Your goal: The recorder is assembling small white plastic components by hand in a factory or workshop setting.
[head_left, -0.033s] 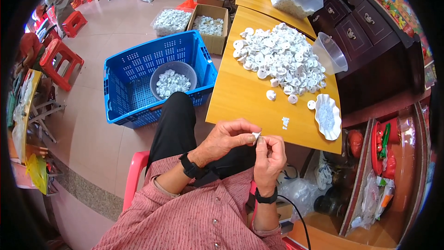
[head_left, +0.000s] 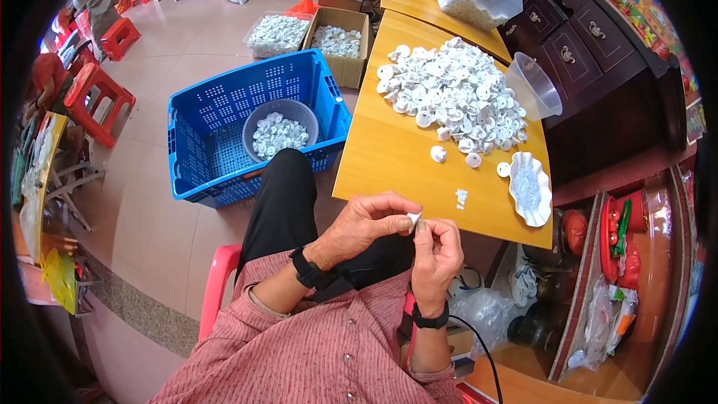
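Observation:
My left hand (head_left: 365, 226) and my right hand (head_left: 437, 248) meet just off the near edge of the wooden table. Between their thumbs and fingertips they pinch one small white plastic part (head_left: 414, 218), mostly covered by the fingers. Ahead on the table lies a large heap of white round plastic pieces (head_left: 452, 93). A few single pieces, such as one white round piece (head_left: 438, 153), lie at its near side. Closer to my hands is a little cluster of tiny white bits (head_left: 461, 198). A white scalloped dish (head_left: 544, 213) of small translucent bits stands at the right edge.
On the floor to the left stands a blue crate (head_left: 213, 112) with a grey bowl (head_left: 313, 121) of white pieces inside. Behind it are a filled cardboard box (head_left: 348, 73) and a clear tub (head_left: 258, 49). A clear plastic container (head_left: 537, 90) leans by the heap; dark drawers (head_left: 572, 52) stand right.

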Motion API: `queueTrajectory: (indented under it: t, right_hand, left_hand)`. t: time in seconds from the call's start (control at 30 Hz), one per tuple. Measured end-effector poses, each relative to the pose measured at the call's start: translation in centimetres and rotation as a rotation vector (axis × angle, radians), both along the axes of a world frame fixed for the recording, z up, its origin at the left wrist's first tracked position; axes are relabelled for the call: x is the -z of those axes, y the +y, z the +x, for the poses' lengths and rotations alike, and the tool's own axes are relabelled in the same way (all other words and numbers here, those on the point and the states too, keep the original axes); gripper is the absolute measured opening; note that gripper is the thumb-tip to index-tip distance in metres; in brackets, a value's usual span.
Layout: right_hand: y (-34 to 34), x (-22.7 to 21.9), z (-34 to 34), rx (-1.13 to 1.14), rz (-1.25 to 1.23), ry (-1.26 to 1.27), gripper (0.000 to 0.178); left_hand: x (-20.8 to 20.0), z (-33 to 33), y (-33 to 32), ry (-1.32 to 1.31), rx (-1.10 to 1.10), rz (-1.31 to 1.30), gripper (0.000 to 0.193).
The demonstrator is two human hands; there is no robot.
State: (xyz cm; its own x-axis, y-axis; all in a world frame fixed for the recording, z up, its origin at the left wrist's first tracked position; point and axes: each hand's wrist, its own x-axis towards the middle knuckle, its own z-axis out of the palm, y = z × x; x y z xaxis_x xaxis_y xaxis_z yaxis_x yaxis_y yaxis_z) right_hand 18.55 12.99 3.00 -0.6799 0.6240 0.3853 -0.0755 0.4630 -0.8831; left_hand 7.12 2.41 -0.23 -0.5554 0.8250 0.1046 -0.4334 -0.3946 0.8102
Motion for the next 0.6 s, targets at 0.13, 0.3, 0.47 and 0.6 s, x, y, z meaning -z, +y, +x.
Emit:
queueTrajectory:
  t: [0.13, 0.3, 0.47, 0.6]
  right_hand:
    - [0.1, 0.4, 0.1, -0.048, -0.17, 0.031, 0.007]
    - [0.0, -0.1, 0.1, 0.053, -0.336, 0.039, 0.009]
    - [1.0, 0.2, 0.5, 0.146, -0.299, 0.004, 0.012]
    - [1.0, 0.4, 0.4, 0.168, -0.306, 0.038, 0.014]
  left_hand:
    - [0.1, -0.2, -0.1, -0.079, 0.006, 0.027, 0.024]
    - [-0.3, -0.5, -0.7, -0.095, -0.044, 0.079, 0.024]
    - [-1.7, -2.8, -2.7, -0.1, -0.207, -0.081, 0.024]
    - [-1.9, -8.6, -5.3, -0.061, -0.55, -0.141, 0.024]
